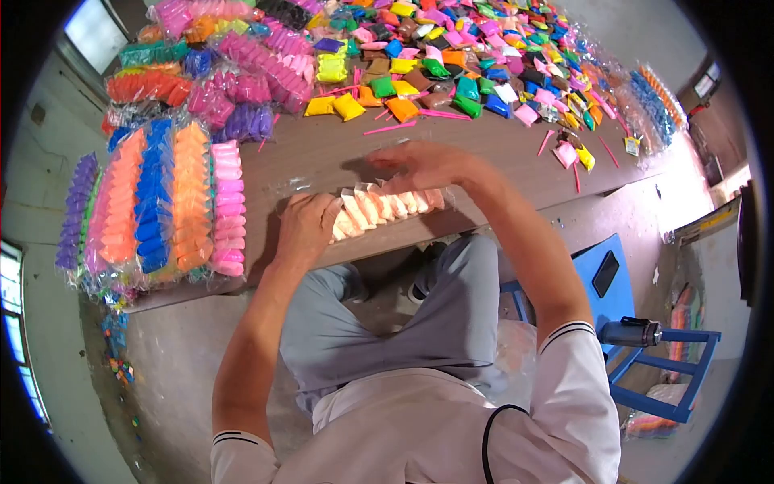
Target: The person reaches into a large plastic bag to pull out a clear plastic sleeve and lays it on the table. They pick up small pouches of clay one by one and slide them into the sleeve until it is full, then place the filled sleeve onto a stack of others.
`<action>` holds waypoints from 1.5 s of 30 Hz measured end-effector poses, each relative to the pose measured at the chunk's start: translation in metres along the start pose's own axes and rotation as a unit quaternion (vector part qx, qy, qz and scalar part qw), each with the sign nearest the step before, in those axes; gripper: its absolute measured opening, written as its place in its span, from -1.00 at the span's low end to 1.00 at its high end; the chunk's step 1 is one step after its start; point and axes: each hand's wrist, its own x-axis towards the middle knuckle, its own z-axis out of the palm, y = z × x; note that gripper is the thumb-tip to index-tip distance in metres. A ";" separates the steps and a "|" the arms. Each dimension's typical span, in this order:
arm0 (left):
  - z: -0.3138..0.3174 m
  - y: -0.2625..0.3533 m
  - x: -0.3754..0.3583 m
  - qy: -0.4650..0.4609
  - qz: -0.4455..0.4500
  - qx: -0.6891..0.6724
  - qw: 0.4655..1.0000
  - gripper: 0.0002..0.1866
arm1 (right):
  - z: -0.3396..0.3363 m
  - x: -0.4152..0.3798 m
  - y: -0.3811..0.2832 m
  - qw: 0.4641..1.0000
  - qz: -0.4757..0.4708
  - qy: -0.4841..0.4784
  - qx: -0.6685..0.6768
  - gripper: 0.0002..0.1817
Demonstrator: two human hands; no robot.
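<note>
A row of pale peach packets (383, 208) in a clear plastic bag lies along the table's near edge in front of me. My left hand (305, 228) is closed on the left end of this bag, fingers curled over the plastic. Above the row, toward its middle, my right hand (427, 165) reaches in from the right with its fingers stretched out and slightly blurred. I see nothing held in it. Part of the bag's right end lies below my right wrist.
Bagged rows of coloured packets (153, 202) stand at the left, with more bags (234, 73) behind. A heap of loose packets (451, 60) and pink sticks (391, 127) covers the far side. A blue stool (592, 274) at right bears a phone (605, 274) and a bottle (631, 331).
</note>
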 end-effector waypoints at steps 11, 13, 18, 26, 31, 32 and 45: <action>-0.005 0.002 -0.001 -0.054 -0.012 -0.002 0.998 -0.74 | 0.018 0.029 -0.025 0.986 0.002 -0.165 0.028 -0.40; -0.003 0.000 0.001 -0.032 0.001 -0.014 0.999 -0.75 | 0.019 0.027 -0.024 0.992 -0.026 -0.127 0.001 -0.41; -0.004 -0.001 0.002 -0.046 -0.004 -0.004 0.999 -0.75 | 0.028 0.026 -0.023 0.998 -0.046 -0.015 -0.039 -0.42; -0.013 0.000 0.006 -0.057 0.008 -0.019 0.998 -0.75 | 0.031 0.019 -0.044 0.990 0.098 -0.088 0.046 -0.68; -0.024 -0.011 0.009 -0.018 -0.043 -0.050 0.998 -0.66 | 0.041 0.026 -0.020 0.998 -0.007 -0.025 0.050 -0.80; -0.028 -0.014 0.010 -0.028 -0.046 -0.034 0.998 -0.63 | 0.041 0.027 -0.018 0.999 -0.017 -0.022 0.042 -0.82; -0.042 -0.011 0.002 -0.156 -0.116 -0.033 0.980 -0.74 | 0.041 0.029 -0.021 1.000 -0.019 -0.011 0.003 -0.88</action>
